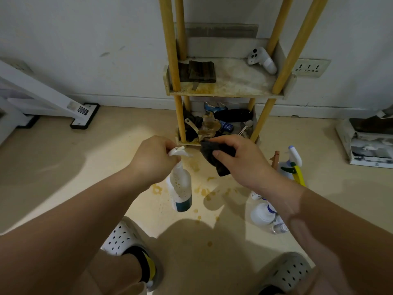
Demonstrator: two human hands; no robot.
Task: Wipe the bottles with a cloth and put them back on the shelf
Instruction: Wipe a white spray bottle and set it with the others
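Observation:
My left hand grips the white trigger head of a clear spray bottle that hangs over the floor; it has brown spots and dark liquid at its bottom. My right hand holds a dark grey cloth just right of the bottle's head, a small gap between them. Straight ahead stands the shelf with yellow poles, its middle board stained. Several more bottles stand on the floor at the right, with another spray bottle behind them.
A dark folded cloth and a white controller lie on the middle board. The bottom board holds clutter. Brown spill spots mark the floor. A white frame stands left, a stack of boxes right. My feet are in perforated clogs.

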